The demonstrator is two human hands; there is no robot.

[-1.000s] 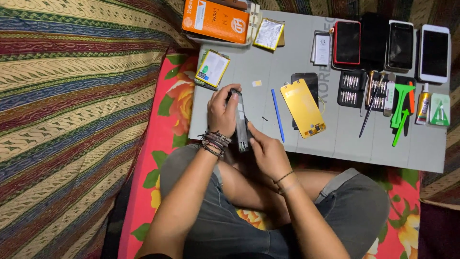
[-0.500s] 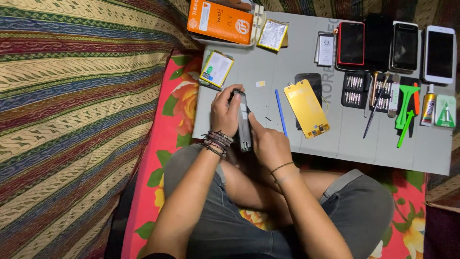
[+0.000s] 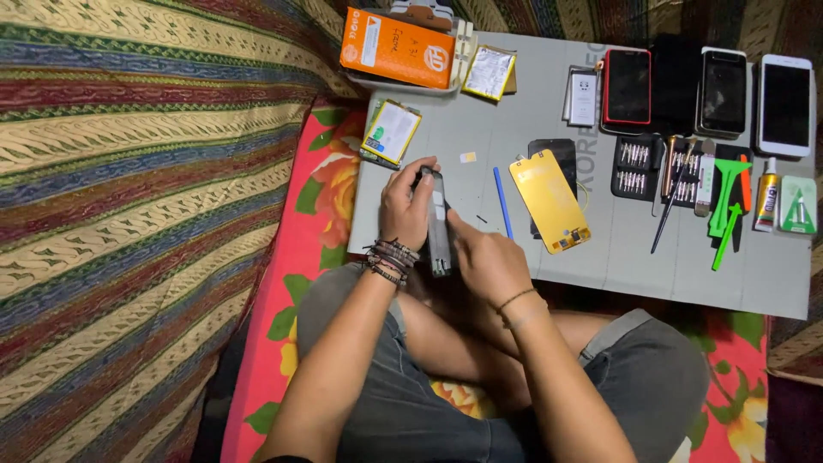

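Observation:
My left hand [image 3: 406, 203] grips a dark phone body [image 3: 438, 225] held on edge above the near side of a grey work mat [image 3: 531, 111]. My right hand [image 3: 485, 257] presses against the phone's right side, a finger reaching onto it. A blue pry stick [image 3: 502, 202] lies on the mat just right of the hands. Beside it lies a yellow-backed phone screen [image 3: 549, 199] over a black panel. Beaded bracelets circle my left wrist.
An orange box [image 3: 397, 47], a foil pouch [image 3: 489, 73] and a yellow battery [image 3: 391, 132] lie at the mat's far left. Three phones [image 3: 628, 86] line the far right edge. Screwdriver bit cases [image 3: 636, 166], green plastic tools [image 3: 727, 202] and a glue tube [image 3: 765, 194] lie at right. Striped fabric covers the left.
The hands keep hold of the phone body in about the same place. The right hand's fingers have shifted slightly along its side.

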